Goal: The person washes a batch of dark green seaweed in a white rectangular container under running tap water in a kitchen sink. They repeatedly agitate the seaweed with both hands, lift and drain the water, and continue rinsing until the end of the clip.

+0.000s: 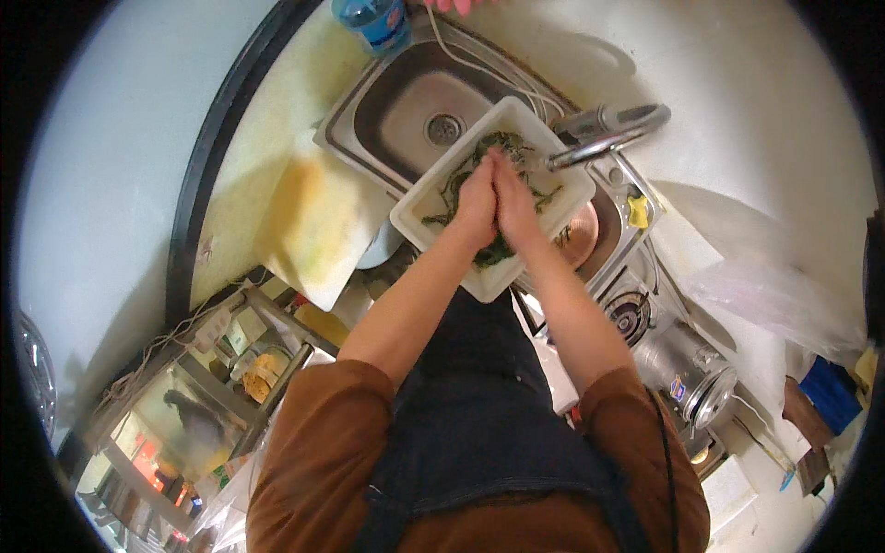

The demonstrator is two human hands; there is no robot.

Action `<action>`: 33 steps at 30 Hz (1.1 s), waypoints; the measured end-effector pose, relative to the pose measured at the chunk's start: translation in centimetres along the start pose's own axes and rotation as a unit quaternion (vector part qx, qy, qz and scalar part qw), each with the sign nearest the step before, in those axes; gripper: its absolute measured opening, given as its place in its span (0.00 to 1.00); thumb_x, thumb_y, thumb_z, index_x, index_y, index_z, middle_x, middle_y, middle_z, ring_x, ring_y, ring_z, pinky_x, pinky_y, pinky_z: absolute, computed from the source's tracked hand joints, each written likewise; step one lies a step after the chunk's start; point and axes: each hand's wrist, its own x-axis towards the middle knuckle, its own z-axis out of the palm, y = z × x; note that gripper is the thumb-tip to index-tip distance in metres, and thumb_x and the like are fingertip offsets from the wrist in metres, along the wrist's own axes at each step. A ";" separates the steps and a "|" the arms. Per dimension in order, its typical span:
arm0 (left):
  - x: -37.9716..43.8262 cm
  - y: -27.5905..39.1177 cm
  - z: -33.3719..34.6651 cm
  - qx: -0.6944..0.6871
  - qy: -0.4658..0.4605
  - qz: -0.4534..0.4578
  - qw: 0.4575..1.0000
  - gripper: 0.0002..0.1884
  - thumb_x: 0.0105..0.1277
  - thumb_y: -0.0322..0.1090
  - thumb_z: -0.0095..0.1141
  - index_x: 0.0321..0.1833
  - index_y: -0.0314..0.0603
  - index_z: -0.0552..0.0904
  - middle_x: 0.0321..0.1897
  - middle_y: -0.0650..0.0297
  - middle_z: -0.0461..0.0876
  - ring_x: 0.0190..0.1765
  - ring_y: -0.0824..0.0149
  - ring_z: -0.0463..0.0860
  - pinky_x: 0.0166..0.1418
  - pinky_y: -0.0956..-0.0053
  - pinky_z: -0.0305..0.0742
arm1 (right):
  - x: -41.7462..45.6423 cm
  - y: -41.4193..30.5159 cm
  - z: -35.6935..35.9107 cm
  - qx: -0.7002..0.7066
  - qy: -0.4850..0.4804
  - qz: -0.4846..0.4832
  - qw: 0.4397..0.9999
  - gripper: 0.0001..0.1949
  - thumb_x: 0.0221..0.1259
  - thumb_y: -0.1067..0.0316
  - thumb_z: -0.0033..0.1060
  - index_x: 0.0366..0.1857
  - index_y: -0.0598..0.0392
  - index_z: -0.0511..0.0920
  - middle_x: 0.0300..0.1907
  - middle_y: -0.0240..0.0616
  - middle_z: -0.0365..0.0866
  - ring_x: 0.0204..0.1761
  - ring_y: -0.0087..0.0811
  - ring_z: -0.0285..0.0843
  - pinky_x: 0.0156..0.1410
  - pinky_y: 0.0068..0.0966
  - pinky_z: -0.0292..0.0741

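Observation:
A white rectangular plastic basin sits across the divider of a double stainless-steel sink, partly over both bowls. Dark green leafy stalks lie spread about inside it. My left hand and my right hand are over the basin, pressed side by side with fingers pointing to its far corner. The fingertips are blurred among the greens, so whether anything is between the palms is hidden. A curved chrome faucet reaches over the basin's right side, its spout end close to my right hand.
The left sink bowl shows its drain. A copper-coloured round vessel is in the right bowl, near a yellow cloth or sponge. A stained cutting board stands left. On the right are a gas burner and a metal pot.

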 end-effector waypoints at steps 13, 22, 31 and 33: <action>1.7 -1.6 -6.7 0.610 0.092 0.309 0.724 0.42 0.56 0.36 0.73 0.76 0.30 0.73 0.57 0.40 0.88 0.62 0.41 0.86 0.68 0.56 0.80 | 5.6 3.4 -3.7 -0.533 -0.004 0.077 0.843 0.45 0.60 0.49 0.74 0.80 0.58 0.67 0.67 0.57 0.83 0.69 0.56 0.80 0.74 0.41 0.76; -5.8 4.3 -2.7 0.560 -0.018 0.265 0.785 0.26 0.51 0.26 0.71 0.56 0.35 0.81 0.47 0.45 0.89 0.52 0.44 0.89 0.56 0.57 0.82 | 1.7 -4.1 -5.9 -0.167 -0.002 0.020 0.986 0.32 0.52 0.69 0.73 0.66 0.63 0.78 0.59 0.46 0.85 0.59 0.38 0.83 0.66 0.30 0.77; -14.1 3.7 -2.8 0.713 -0.014 0.369 0.596 0.20 0.52 0.37 0.77 0.45 0.39 0.84 0.45 0.50 0.79 0.53 0.42 0.80 0.54 0.50 0.79 | -0.5 -8.0 -6.1 -0.109 0.097 -0.031 0.989 0.24 0.51 0.80 0.70 0.57 0.59 0.82 0.48 0.41 0.89 0.48 0.35 0.89 0.58 0.30 0.82; -13.3 2.5 -4.0 0.753 -0.023 0.345 0.560 0.19 0.55 0.40 0.76 0.45 0.39 0.86 0.45 0.52 0.79 0.53 0.44 0.80 0.54 0.51 0.80 | 0.0 -5.3 -6.3 -0.102 0.060 -0.035 0.992 0.23 0.52 0.76 0.72 0.57 0.60 0.83 0.46 0.39 0.90 0.48 0.36 0.89 0.58 0.33 0.82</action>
